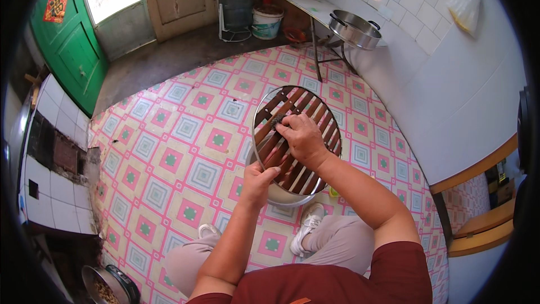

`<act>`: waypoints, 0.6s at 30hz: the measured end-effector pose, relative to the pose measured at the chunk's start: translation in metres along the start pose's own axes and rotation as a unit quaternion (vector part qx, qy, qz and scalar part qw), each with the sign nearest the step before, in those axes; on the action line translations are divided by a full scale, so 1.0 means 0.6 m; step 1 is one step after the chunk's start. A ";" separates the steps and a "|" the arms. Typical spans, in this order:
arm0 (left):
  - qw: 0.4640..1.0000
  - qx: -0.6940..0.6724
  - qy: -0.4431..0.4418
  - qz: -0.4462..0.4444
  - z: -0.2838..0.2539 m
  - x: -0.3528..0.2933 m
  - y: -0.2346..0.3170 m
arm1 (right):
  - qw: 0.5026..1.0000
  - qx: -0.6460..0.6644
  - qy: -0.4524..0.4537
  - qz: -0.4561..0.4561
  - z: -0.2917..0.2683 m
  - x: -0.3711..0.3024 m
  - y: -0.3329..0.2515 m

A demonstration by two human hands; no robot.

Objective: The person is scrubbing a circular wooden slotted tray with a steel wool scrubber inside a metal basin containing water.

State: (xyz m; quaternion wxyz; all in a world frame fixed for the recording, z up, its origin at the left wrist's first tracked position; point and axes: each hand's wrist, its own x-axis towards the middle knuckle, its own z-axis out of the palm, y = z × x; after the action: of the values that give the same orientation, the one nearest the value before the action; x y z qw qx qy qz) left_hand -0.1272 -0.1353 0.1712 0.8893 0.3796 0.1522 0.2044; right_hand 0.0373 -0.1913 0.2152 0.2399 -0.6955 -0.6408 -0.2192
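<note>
A round steamer rack of brown wooden slats in a thin metal ring is tilted in front of me. My left hand is closed on its near left rim, the thumb on top and fingers showing through the gaps below. On the upper left slats, my right hand presses a small dark scouring pad, its fingers closed round it. Beneath the rack, a pale basin shows only along its near edge; the rack hides the rest.
A steel steamer pot stands on a folding table by the right wall. A water jug and a white bucket are at the back. A tiled stove lines the left, near a pot. A green door stands far left.
</note>
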 end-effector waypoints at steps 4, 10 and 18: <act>0.999 -0.020 -0.023 -0.020 0.012 -0.002 -0.006 | 0.986 -0.114 -0.007 0.118 0.006 0.015 0.103; 1.000 -0.015 -0.017 -0.017 0.009 -0.005 -0.005 | 0.998 -0.014 -0.003 0.065 0.023 0.007 0.052; 0.999 -0.017 -0.036 -0.031 0.020 -0.008 -0.011 | 0.984 -0.107 0.010 0.145 0.023 -0.005 0.123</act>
State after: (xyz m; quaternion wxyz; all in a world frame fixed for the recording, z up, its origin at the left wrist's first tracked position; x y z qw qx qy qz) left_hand -0.1247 -0.1490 0.1749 0.9066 0.3663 0.1283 0.1656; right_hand 0.1108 -0.1899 0.1983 0.1996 -0.8007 -0.5036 -0.2559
